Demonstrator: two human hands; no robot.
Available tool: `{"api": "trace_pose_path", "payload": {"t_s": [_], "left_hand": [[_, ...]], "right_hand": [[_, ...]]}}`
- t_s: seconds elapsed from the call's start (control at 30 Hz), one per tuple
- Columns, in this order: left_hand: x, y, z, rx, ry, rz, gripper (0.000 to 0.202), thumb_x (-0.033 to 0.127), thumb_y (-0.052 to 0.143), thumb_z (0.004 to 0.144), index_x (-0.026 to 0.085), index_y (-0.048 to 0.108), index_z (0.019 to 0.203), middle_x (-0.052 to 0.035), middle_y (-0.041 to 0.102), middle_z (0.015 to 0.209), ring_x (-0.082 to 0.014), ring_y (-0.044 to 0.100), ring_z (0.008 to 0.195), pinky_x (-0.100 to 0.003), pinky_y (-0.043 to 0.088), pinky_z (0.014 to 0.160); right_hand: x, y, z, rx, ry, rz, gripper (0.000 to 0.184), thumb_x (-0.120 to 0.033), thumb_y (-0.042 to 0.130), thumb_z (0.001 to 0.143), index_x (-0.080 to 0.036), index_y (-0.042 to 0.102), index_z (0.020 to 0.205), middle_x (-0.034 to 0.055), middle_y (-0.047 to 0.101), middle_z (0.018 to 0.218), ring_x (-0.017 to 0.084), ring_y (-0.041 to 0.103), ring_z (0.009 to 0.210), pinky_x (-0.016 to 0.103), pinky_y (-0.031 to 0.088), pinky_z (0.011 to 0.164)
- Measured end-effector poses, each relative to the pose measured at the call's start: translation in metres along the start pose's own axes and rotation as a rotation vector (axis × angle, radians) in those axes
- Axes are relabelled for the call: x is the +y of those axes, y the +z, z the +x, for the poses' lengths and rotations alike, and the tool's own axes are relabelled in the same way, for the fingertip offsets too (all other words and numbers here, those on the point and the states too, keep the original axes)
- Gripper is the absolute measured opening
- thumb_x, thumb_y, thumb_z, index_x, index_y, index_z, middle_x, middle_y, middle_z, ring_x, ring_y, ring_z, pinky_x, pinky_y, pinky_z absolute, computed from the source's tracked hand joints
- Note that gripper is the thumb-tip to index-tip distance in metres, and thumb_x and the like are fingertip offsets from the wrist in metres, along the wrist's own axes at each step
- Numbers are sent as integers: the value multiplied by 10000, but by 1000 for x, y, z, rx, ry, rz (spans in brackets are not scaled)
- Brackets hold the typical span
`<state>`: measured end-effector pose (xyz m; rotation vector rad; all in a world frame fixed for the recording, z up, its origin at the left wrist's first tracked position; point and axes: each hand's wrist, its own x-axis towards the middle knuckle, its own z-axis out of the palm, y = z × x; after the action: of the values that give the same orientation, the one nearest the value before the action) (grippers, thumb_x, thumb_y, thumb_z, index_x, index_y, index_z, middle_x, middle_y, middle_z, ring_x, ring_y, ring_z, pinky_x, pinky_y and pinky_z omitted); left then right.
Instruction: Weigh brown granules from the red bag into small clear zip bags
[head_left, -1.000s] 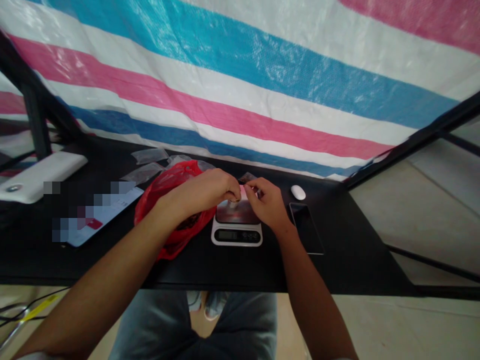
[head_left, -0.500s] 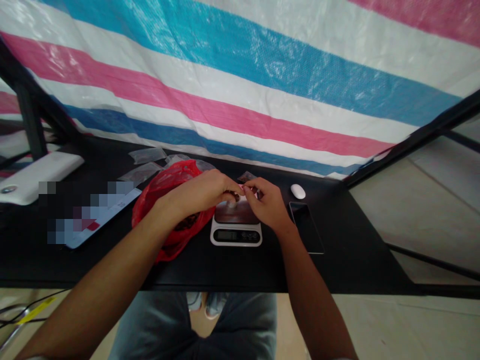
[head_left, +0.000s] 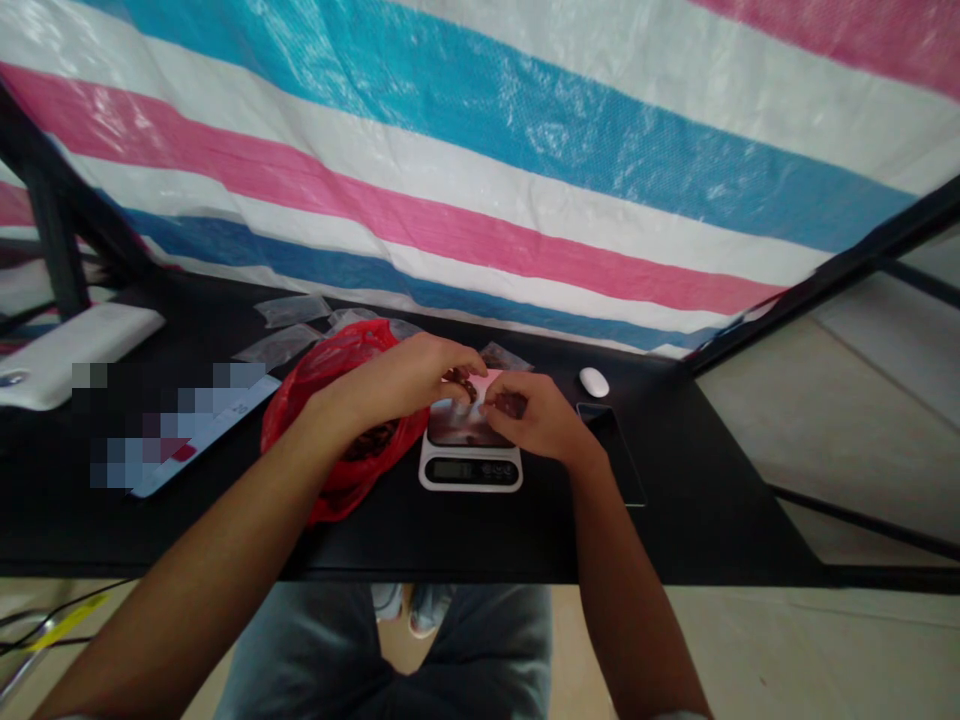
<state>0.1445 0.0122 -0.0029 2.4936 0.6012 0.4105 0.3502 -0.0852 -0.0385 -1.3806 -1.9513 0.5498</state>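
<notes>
My left hand (head_left: 397,382) and my right hand (head_left: 534,418) meet above the pan of a white digital kitchen scale (head_left: 470,468). Small dark brown pieces (head_left: 461,386) sit in the fingers of my left hand. My right hand pinches a small pink packet (head_left: 487,382), though its fingers hide much of it. A dark lump (head_left: 511,405) shows by those fingers. Behind my left forearm lies a crumpled red plastic bag (head_left: 330,435) with dark contents.
Several flat clear plastic bags (head_left: 283,328) lie behind the red bag. A white mouse (head_left: 593,382) and a black phone (head_left: 611,455) lie right of the scale. A pixelated sheet (head_left: 180,430) and a white box (head_left: 75,352) lie left on the black table (head_left: 697,510).
My right hand has dropped lower and closer to the scale pan. The dark pieces now show more clearly at my left fingertips. The view has shifted slightly.
</notes>
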Motion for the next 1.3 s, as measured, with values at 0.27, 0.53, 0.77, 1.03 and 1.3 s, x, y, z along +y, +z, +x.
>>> {"api": "trace_pose_path", "payload": {"t_s": [0.27, 0.53, 0.77, 1.03, 1.3], "left_hand": [[-2, 3, 0, -3, -26, -65, 310, 98, 702, 853, 171, 774, 1146, -46, 823, 1106, -202, 759, 1008, -271, 555, 900], [-8, 2, -6, 51, 44, -57, 245, 171, 673, 932, 182, 768, 1157, -43, 810, 1138, -182, 743, 1020, -248, 542, 904], [-8, 0, -10, 90, 72, -49, 266, 184, 547, 996, 177, 756, 1161, -39, 799, 1140, -170, 725, 1028, -242, 527, 912], [-8, -6, -24, 121, 52, 1, 293, 301, 508, 1022, 182, 757, 1121, -47, 799, 1115, -198, 723, 1009, -282, 526, 907], [-12, -33, -73, 123, -102, 134, 266, 324, 536, 982, 200, 767, 1027, -52, 798, 1037, -234, 710, 899, -329, 519, 868]], "right_hand": [[-14, 2, -7, -207, 44, -42, 48, -214, 784, 838, -193, 766, 799, -58, 609, 591, 86, 500, 528, 230, 338, 553], [-14, -2, -6, -207, 82, -126, 47, -158, 794, 822, -199, 808, 804, -56, 614, 568, 87, 495, 520, 246, 312, 557], [-14, 2, -6, -237, 86, -134, 100, -119, 755, 833, -201, 810, 819, -56, 613, 568, 89, 494, 518, 243, 295, 540], [-6, -2, -4, -101, 87, -24, 105, -129, 700, 858, -168, 794, 883, -22, 652, 674, 100, 528, 593, 239, 370, 597], [1, -3, -1, 34, 53, 31, 122, -226, 681, 915, -178, 793, 911, -29, 596, 658, 100, 476, 568, 248, 361, 570]]}}
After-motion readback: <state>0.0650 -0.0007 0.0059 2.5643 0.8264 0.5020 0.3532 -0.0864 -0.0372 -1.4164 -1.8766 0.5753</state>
